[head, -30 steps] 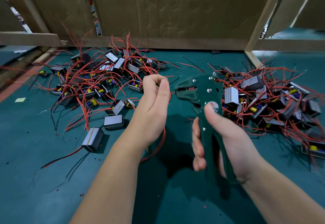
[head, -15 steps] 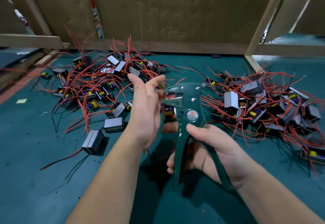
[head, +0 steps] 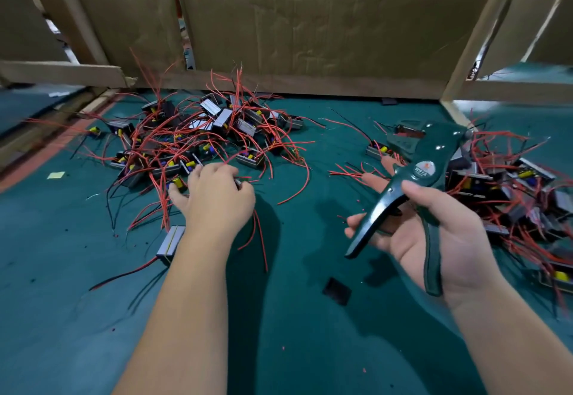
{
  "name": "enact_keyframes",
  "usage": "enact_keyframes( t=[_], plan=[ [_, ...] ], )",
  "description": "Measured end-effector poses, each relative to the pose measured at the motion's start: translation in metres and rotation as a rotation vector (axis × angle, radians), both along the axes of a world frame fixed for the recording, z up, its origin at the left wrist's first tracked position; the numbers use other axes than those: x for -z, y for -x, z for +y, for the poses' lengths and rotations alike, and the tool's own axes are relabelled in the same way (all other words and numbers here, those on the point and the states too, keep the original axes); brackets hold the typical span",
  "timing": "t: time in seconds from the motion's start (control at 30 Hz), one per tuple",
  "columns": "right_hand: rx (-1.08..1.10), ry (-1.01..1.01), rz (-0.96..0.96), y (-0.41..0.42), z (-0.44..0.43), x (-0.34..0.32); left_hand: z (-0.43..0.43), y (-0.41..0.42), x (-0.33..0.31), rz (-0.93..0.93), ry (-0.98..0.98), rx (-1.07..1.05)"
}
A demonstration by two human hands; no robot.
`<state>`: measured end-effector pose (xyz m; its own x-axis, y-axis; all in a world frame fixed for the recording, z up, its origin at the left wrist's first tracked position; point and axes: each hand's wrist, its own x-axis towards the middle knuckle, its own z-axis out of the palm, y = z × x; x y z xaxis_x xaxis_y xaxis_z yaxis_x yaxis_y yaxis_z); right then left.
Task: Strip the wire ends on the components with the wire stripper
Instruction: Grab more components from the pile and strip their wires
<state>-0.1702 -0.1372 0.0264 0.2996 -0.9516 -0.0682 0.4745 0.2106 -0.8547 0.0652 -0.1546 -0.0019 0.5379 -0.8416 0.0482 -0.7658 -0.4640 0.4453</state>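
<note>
A teal mat (head: 294, 332) covered the near surface. Creased brown cardboard (head: 310, 28) stood along the far edge, framed by pale wooden beams (head: 62, 72); bright light showed through gaps (head: 547, 22) at right.

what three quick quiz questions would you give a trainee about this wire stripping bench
1. True or false: the wire stripper lies on the green mat.
2. The left hand is at: A the left pile of components; B the cardboard wall; C the stripper's handles.
3. Fill in: most wires here are ___.
Key: 1 false, the right hand holds it; 2 A; 3 red.
</note>
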Motion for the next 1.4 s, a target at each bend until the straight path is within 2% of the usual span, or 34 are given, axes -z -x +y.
enact_keyframes(
  t=[0.1,0.23,0.3,0.37,0.43,0.53,0.6,0.8,0.87,0.9,0.97,1.03,1.1,1.17,1.27,1.3,1.4],
  plan=[
    [-0.059,-0.006,-0.006,-0.002,0.002,0.001,0.001,0.002,-0.004,-0.003,0.071,-0.071],
    [-0.108,-0.028,-0.032,-0.004,0.002,0.004,0.006,0.011,-0.011,0.041,0.37,-0.202],
    [-0.125,-0.033,-0.033,-0.004,0.001,0.004,0.008,0.014,-0.013,0.054,0.499,-0.191],
    [-0.139,-0.04,-0.03,-0.005,0.001,0.004,0.006,0.015,-0.017,0.059,0.53,-0.136],
    [-0.153,-0.051,-0.039,-0.005,0.001,0.005,-0.004,0.014,-0.021,-0.01,0.439,-0.059],
    [-0.166,-0.063,-0.045,-0.006,0.002,0.007,-0.028,0.017,-0.024,-0.152,0.156,0.101],
    [-0.171,-0.063,-0.041,-0.006,0.003,0.006,-0.042,0.018,-0.022,-0.216,0.049,0.158],
    [-0.165,-0.107,-0.05,-0.008,0.004,0.005,-0.059,0.007,-0.018,-0.218,0.021,0.163],
    [-0.163,-0.123,-0.066,-0.008,0.004,0.005,-0.055,0.005,-0.024,-0.115,0.195,0.155],
    [-0.168,-0.133,-0.081,-0.008,0.004,0.004,-0.05,0.005,-0.027,-0.039,0.35,0.188],
    [-0.196,-0.154,-0.137,-0.006,0.003,0.003,-0.034,0.014,-0.039,0.086,0.663,0.372],
    [-0.248,-0.164,-0.231,-0.003,0.002,0.001,-0.014,0.027,-0.049,0.206,0.787,0.588],
    [-0.328,-0.145,-0.318,0.003,0.001,-0.001,0.003,0.043,-0.051,0.323,0.747,0.707],
    [-0.416,-0.089,-0.36,0.007,0.002,-0.003,0.017,0.058,-0.048,0.363,0.7,0.779],
    [-0.443,-0.058,-0.338,0.008,0.003,-0.005,0.029,0.069,-0.042,0.415,0.656,0.843],
    [-0.427,-0.059,-0.325,0.008,0.003,-0.005,0.031,0.069,-0.041,0.498,0.641,0.844],
    [-0.392,-0.069,-0.321,0.007,0.002,-0.006,0.026,0.068,-0.044,1.048,0.601,0.702]
  ],
)
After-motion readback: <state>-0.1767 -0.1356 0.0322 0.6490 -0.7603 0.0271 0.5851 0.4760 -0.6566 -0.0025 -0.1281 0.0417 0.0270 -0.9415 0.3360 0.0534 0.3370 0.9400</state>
